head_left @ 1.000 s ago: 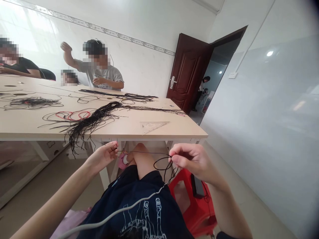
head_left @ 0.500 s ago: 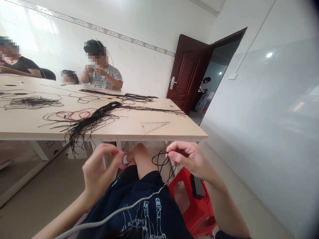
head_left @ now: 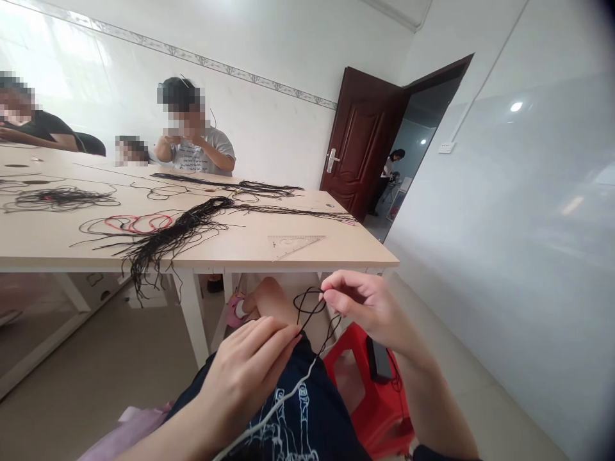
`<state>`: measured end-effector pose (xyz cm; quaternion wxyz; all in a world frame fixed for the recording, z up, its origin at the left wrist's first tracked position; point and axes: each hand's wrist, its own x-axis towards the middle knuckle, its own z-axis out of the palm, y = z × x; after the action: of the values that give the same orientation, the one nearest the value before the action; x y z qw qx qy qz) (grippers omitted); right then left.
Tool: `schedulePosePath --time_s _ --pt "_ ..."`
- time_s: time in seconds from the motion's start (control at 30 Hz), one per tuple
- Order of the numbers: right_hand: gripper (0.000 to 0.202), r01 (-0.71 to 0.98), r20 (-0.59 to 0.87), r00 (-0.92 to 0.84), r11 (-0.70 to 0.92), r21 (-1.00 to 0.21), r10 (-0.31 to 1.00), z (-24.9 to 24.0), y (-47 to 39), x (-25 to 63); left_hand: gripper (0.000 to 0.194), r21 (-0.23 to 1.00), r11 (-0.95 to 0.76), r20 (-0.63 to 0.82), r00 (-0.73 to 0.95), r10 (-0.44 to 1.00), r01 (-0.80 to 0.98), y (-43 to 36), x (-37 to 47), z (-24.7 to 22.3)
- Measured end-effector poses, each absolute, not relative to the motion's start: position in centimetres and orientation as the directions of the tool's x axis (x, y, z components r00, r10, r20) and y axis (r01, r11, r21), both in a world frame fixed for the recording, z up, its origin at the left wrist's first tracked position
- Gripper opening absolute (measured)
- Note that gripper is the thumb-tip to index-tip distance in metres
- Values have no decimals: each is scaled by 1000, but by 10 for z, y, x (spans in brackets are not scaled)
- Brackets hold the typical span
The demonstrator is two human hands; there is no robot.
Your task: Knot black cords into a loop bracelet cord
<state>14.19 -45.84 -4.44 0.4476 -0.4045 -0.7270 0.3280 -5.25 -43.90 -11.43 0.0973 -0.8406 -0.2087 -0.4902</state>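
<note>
A thin black cord (head_left: 313, 310) hangs in loops above my lap. My right hand (head_left: 356, 301) pinches it between thumb and forefinger, with loops falling to the left of the fingertips. Lower and to the left, my left hand (head_left: 254, 358) is closed on another stretch of the same cord, its fingertips pressed together and pointing right. Between both hands the cord runs in a slanting line. A white cable (head_left: 283, 398) crosses my dark clothes just below the hands.
On the table (head_left: 230, 251) ahead lie a bundle of black cords (head_left: 180, 230), a red cord (head_left: 139, 223) and a clear set square (head_left: 294, 244). A red stool (head_left: 379, 410) bearing a black box (head_left: 378, 360) stands at my right. Co-workers sit across the table.
My left hand has moved right and down, from empty beside my knee to gripping the cord. My right hand keeps its pinch in nearly the same place.
</note>
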Motion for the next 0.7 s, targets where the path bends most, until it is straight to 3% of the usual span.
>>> schedulePosePath --time_s 0.1,0.17,0.43,0.53,0.63,0.7 --pt "12 341 382 -256 453 -824 888 -44 -459 143 28 -149 -877 843 522 128 456 -449 -77 -101" --pt "13 349 360 -295 451 -822 885 -43 -459 143 32 -198 -855 868 491 74 479 -452 -87 -86" --pt "9 254 356 -395 474 -843 847 -41 -457 143 27 -103 -873 911 398 110 477 -396 -66 -56" --pt "9 228 349 -392 457 -860 851 -41 -458 143 26 41 -913 914 355 198 405 -387 -55 -66" --pt "10 226 342 -375 443 -868 862 -42 -456 142 17 276 -920 881 309 358 278 -393 -48 -70" --pt "10 234 334 -372 436 -869 866 -43 -454 141 12 504 -851 802 285 525 149 -398 -45 -68"
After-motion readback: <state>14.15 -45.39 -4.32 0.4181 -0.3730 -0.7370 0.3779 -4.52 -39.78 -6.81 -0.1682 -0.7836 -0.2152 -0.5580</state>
